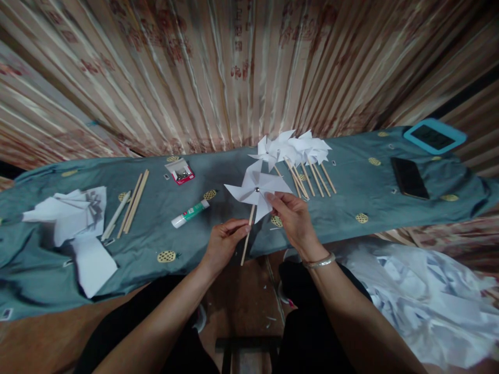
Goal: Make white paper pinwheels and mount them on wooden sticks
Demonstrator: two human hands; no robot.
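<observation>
A white paper pinwheel (251,179) with a shiny pin at its centre is held up in front of me, over the table's near edge. Its wooden stick (248,239) slants down, pinched between the thumb and fingers of my left hand (226,239). My right hand (291,212), with a bracelet at the wrist, pinches one of the paper blades on the right side. Just behind lie several more white pinwheels (298,148) on sticks, bunched with their heads overlapping.
The green cloth (335,208) carries a glue stick (190,213), a small open box of pins (181,172), loose wooden sticks (134,202) and white paper pieces (93,265). On the right lie a phone (410,177) and a blue-framed device (434,136). A plastic bag of paper (424,296) stands below.
</observation>
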